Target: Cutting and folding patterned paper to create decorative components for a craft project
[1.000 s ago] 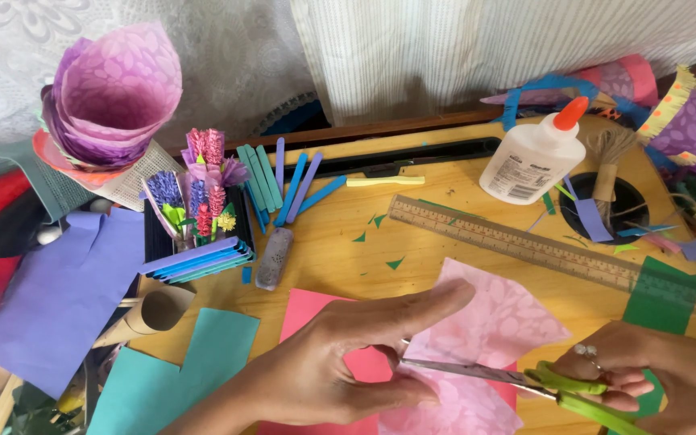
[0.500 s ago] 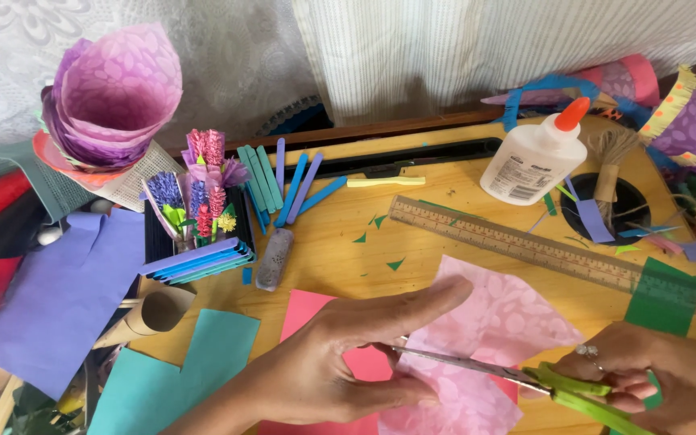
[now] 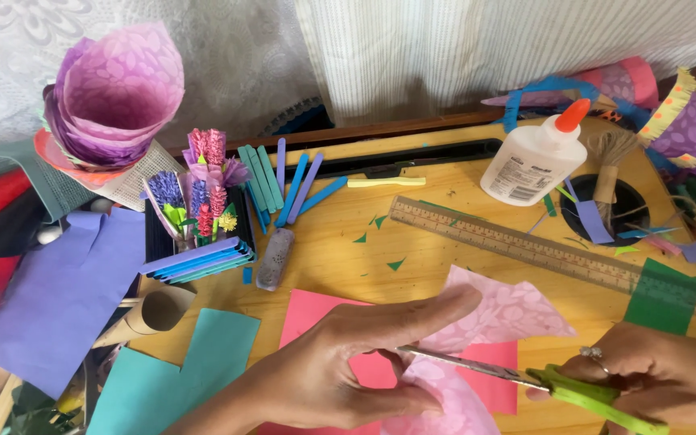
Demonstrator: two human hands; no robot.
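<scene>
Low on the counter (image 3: pixel 445 242), our left hand (image 3: pixel 340 370) fingers pinch pink paper (image 3: pixel 509 310); our right hand (image 3: pixel 662 374) grips green scissors (image 3: pixel 582 391), blades in that paper; ruler (image 3: pixel 517 242) beyond.

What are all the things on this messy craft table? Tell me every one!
Patterned pink paper sheet: one, pink, front centre, held in the left hand.
Green-handled scissors: one, green, front right.
White glue bottle with orange cap: one, back right.
Long wooden ruler: one, brown, right of centre.
Plain coral paper sheet: one, under the pink sheet.
Teal paper sheet: one, front left.
Lilac paper sheet: one, left.
Purple paper cone: one, back left.
Blue and teal paper strips: several, back centre.
Left hand: pinching the pink sheet.
Right hand: on the scissors.
</scene>
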